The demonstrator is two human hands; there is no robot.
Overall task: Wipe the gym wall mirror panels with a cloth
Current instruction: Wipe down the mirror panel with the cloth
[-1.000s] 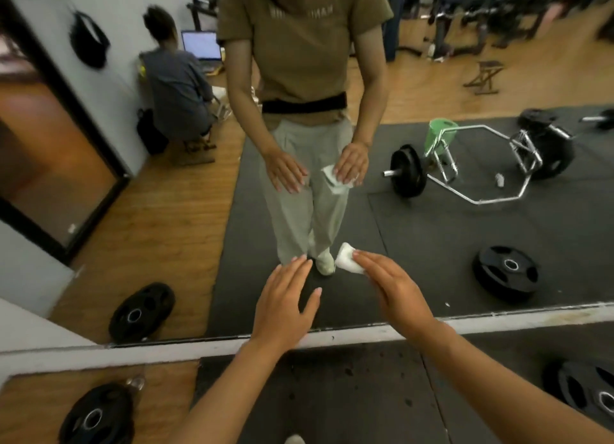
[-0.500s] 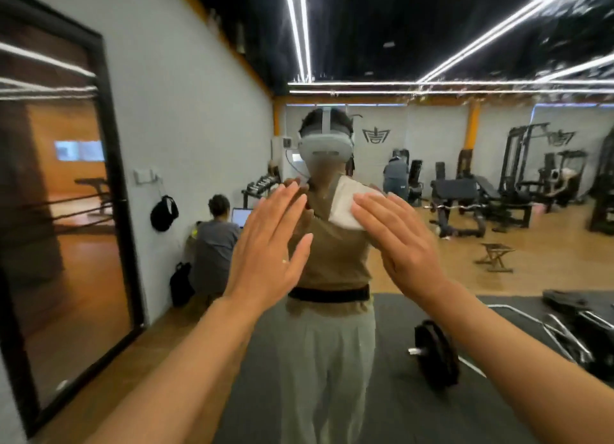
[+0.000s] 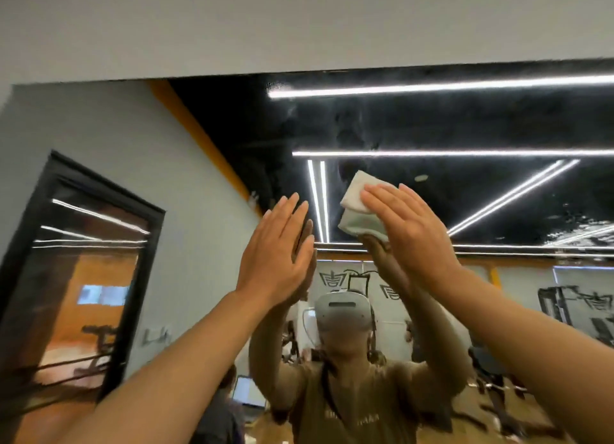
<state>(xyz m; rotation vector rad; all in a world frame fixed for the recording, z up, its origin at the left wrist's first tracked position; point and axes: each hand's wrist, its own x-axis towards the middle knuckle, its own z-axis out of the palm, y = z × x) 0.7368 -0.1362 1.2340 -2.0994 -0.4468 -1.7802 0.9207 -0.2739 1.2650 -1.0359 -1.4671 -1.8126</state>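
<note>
Frameless gym wall mirror point(image 3: 432, 128): the right hand point(image 3: 412, 231), fingers straight, presses a folded white cloth point(image 3: 357, 207) flat at twelve o'clock. The left hand point(image 3: 275, 254) is spread open at nine. Firm, overlapping strokes would likely clear the smudges above.

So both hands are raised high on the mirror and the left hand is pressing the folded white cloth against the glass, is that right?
Not quite. The head view shows the right hand pressing the folded white cloth to the wall mirror glass; the left hand is raised beside it, fingers straight, holding nothing. Both hands are indeed raised high.
</note>
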